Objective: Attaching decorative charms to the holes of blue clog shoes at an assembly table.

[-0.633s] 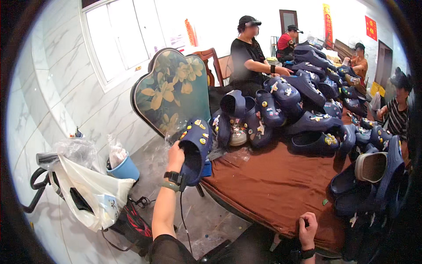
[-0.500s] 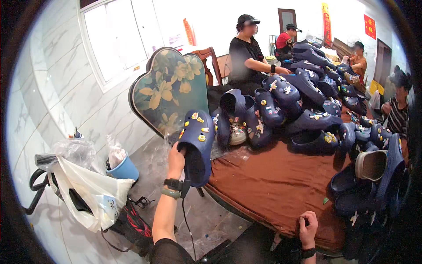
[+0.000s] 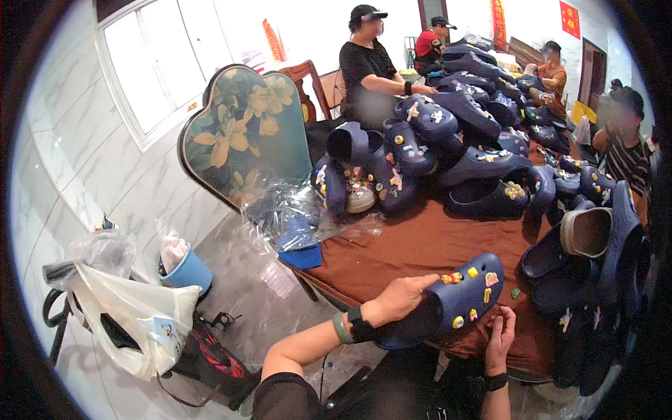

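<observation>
My left hand (image 3: 396,299) grips a navy clog (image 3: 458,308) by its opening, over the near edge of the table. Small yellow, red and pink charms sit in the holes of its upper, and its toe points right. Close beside the toe is my right hand (image 3: 498,339), its fingers curled together; what they hold, if anything, is hidden, and whether they touch the clog I cannot tell. A small green piece (image 3: 516,292) lies on the brown cloth (image 3: 378,259) beyond that hand. Farther back rises a heap of navy clogs (image 3: 483,168), many with charms.
More clogs and a beige-soled clog (image 3: 586,232) crowd the right edge. Clear plastic wrap (image 3: 280,210) lies near the flowered chair back (image 3: 245,133). At left are a white bag (image 3: 133,315) and a blue bucket (image 3: 189,271). Several people work around the table.
My left hand has brought the clog from the left over to the right, next to my right hand, and turned its toe rightward. The plastic wrap behind it now shows. The view has shifted slightly.
</observation>
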The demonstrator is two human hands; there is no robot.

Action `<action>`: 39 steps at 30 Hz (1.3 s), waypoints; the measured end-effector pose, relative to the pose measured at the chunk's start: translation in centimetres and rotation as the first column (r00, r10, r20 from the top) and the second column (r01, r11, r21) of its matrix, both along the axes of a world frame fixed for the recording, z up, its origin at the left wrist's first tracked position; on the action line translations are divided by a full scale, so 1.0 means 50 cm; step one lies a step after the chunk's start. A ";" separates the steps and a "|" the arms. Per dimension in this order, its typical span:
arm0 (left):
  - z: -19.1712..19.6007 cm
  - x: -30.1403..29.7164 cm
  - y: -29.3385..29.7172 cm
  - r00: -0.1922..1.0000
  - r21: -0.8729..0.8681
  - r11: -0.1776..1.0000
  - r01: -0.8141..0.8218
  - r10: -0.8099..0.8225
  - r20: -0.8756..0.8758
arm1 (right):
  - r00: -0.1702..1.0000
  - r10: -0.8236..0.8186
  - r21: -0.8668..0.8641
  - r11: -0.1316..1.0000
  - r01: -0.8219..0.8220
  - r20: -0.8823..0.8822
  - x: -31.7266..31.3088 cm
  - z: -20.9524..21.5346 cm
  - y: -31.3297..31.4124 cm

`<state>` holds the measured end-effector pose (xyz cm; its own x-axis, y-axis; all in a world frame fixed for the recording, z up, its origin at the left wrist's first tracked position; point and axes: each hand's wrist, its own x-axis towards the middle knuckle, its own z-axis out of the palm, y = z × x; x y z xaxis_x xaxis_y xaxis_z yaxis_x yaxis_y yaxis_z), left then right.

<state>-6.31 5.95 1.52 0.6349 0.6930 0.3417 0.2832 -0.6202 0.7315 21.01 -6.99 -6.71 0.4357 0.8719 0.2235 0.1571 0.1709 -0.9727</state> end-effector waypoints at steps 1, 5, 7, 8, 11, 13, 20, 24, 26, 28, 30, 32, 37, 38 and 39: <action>0.001 0.017 0.003 0.998 -0.006 1.000 0.030 -0.031 -0.049 | 1.000 -0.015 0.000 1.000 0.015 0.001 0.007 -0.011 0.001; -0.015 -0.030 0.090 0.965 0.278 0.933 -0.229 0.255 -0.061 | 0.978 -0.009 0.008 1.000 0.008 0.206 0.007 -0.011 0.006; 0.006 -0.081 0.151 0.795 0.432 0.703 -0.565 0.605 0.054 | 0.947 -0.001 0.039 0.999 -0.012 0.320 0.001 0.018 -0.001; 0.008 -0.103 0.181 0.693 0.401 0.610 -0.683 0.715 0.094 | 0.945 -0.027 0.045 0.999 0.013 0.326 0.000 0.023 -0.002; -0.011 -0.210 0.289 0.467 0.364 0.395 -0.843 0.874 0.132 | 0.923 -0.018 0.033 0.999 0.006 0.386 -0.003 0.021 -0.005; -0.017 -0.249 0.347 0.315 0.255 0.315 -0.914 0.948 -0.042 | 0.923 -0.018 0.022 1.000 0.010 0.384 -0.007 0.023 -0.007; -0.057 -0.359 0.448 0.459 0.189 0.440 -0.878 0.885 0.073 | 0.916 -0.027 -0.007 0.999 0.032 0.399 -0.012 0.031 -0.007; -0.080 -0.426 0.468 0.386 0.358 0.350 -0.866 0.922 0.032 | 0.921 -0.017 -0.018 0.999 0.027 0.389 -0.010 0.022 -0.003; -0.094 -0.475 0.477 0.461 0.337 0.428 -0.839 0.887 0.022 | 0.923 0.008 -0.024 1.000 0.001 0.384 -0.013 0.025 0.000; -0.088 -0.466 0.489 0.413 0.407 0.382 -0.830 0.910 -0.012 | 0.934 0.023 -0.043 0.999 -0.009 0.356 -0.011 0.014 -0.001; -0.074 -0.451 0.497 0.300 0.548 0.289 -0.785 0.951 -0.073 | 0.940 0.030 -0.043 0.999 -0.017 0.339 -0.020 0.020 -0.003; 0.032 -0.320 0.479 0.431 0.485 0.350 -0.802 0.900 0.065 | 0.934 -0.017 -0.038 0.999 0.033 0.357 -0.017 0.026 -0.006; 0.145 -0.271 0.506 0.617 -0.047 0.698 -0.715 0.661 0.427 | 0.924 0.018 -0.057 0.998 0.004 0.382 -0.028 0.033 -0.008; 0.146 -0.269 0.502 0.612 0.009 0.656 -0.755 0.699 0.370 | 0.924 0.020 -0.050 0.999 -0.001 0.381 -0.033 0.036 -0.007; 0.147 -0.249 0.501 0.610 0.063 0.625 -0.778 0.727 0.315 | 0.923 0.005 -0.051 0.999 0.016 0.385 -0.033 0.040 -0.007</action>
<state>-18.74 31.02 8.88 -0.2035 0.7978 0.5675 0.5445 -0.3895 0.7428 19.38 -7.32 -4.72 0.3299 0.8847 0.3293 0.5215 0.1199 -0.8448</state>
